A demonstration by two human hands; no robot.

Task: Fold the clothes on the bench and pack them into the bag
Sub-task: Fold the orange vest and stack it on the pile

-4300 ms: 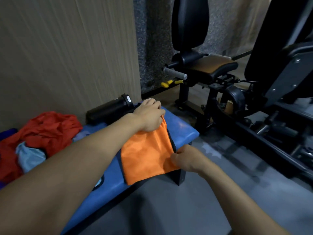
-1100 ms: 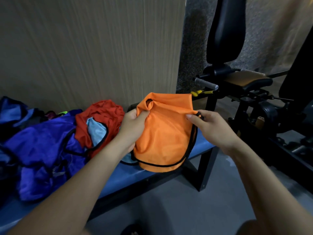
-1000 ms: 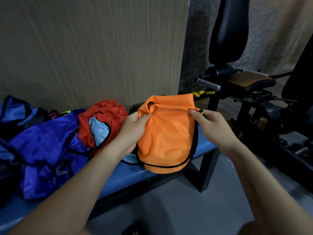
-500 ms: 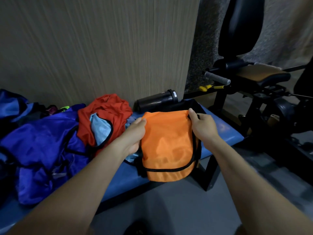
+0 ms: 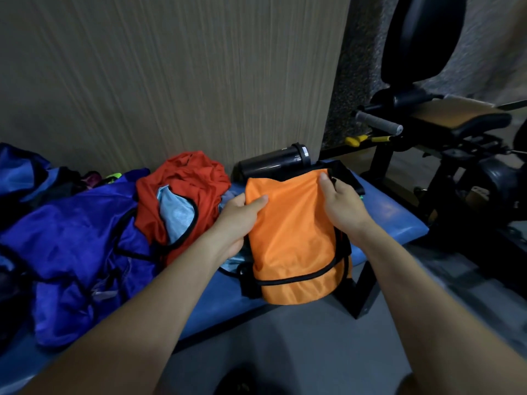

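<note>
From the head camera, a folded orange garment with black piping lies on the right part of a blue padded bench, its lower edge hanging just over the front rim. The left hand grips the garment's left edge, thumb lying on top of the cloth and fingers curled underneath. The right hand holds the upper right corner, fingertips pressed on the orange cloth and the other fingers wrapped round its black-trimmed side. Behind the garment's top edge a black bag lies on the bench, touching the orange cloth; whether its mouth is open cannot be told. A black bottle lies on its side against the wall, just behind the bag. To the left of the orange piece sits a crumpled red garment with a light blue lining showing, and further left a heap of purple-blue clothes covers the bench. On the right stands a black gym machine on the grey floor.
</note>
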